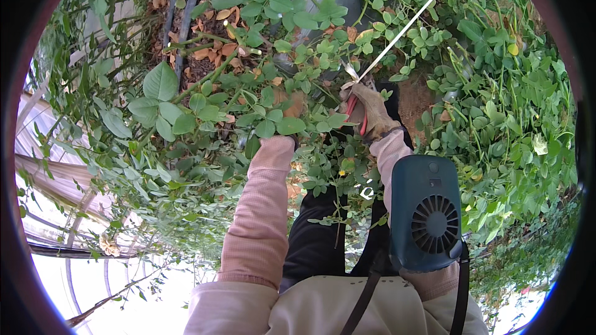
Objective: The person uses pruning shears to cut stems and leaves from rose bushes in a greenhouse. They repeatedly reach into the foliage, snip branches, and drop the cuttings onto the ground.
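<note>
My right hand (376,110), in a tan work glove, is closed around the red handles of pruning shears (363,123). Leaves and the glove hide the blades. Just above that hand, a white cord (405,32) ends in a knotted tail (350,74) and runs taut to the upper right. My left hand (293,103), also gloved, reaches in among rose stems and is mostly covered by leaves. Whether it grips a stem cannot be seen. Leafy rose shoots (274,121) cross in front of the left wrist.
Cut cane stubs (233,51) stick up at upper left, beside dark drip pipes (186,18) and dry leaves. Dense foliage (503,125) crowds the right side. A portable fan (426,214) hangs on a strap at my chest. Plastic greenhouse sheeting (56,172) lies left.
</note>
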Motion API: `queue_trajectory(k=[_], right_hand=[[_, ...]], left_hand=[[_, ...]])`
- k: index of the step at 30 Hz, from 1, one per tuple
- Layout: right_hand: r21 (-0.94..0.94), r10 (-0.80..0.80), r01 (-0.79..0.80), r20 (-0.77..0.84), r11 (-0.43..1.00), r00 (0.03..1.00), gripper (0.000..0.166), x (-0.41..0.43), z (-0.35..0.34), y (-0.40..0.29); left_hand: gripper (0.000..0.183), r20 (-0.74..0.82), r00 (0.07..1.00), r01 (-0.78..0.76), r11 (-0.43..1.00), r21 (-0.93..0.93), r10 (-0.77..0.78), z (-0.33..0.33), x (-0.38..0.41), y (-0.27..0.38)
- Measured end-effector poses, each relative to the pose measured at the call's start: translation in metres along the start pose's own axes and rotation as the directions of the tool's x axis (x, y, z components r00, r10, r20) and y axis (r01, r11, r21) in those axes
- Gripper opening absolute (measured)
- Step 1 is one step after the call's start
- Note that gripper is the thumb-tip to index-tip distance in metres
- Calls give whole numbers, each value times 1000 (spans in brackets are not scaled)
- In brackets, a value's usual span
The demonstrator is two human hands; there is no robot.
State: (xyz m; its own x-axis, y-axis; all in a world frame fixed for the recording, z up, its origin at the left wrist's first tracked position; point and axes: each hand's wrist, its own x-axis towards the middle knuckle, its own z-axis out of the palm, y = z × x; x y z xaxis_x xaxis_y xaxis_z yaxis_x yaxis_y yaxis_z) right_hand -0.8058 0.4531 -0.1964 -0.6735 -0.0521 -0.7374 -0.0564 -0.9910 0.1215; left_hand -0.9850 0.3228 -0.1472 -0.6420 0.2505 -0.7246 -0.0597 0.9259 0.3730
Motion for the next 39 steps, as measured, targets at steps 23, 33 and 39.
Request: queue_trajectory(k=[23, 33, 39], right_hand=[[-883, -236, 78, 208, -464, 949, 35, -60, 209, -25], [-746, -40, 166, 250, -645, 967, 30, -26, 167, -10], [-851, 246, 159, 37, -501, 969, 35, -66, 195, -67]], left_hand=[[67, -173, 985, -88, 841, -534, -7, -51, -149, 45], [42, -416, 891, -230, 611, -757, -179, -111, -86, 132], [54, -479, 845, -218, 664, -715, -238, -110, -102, 86]])
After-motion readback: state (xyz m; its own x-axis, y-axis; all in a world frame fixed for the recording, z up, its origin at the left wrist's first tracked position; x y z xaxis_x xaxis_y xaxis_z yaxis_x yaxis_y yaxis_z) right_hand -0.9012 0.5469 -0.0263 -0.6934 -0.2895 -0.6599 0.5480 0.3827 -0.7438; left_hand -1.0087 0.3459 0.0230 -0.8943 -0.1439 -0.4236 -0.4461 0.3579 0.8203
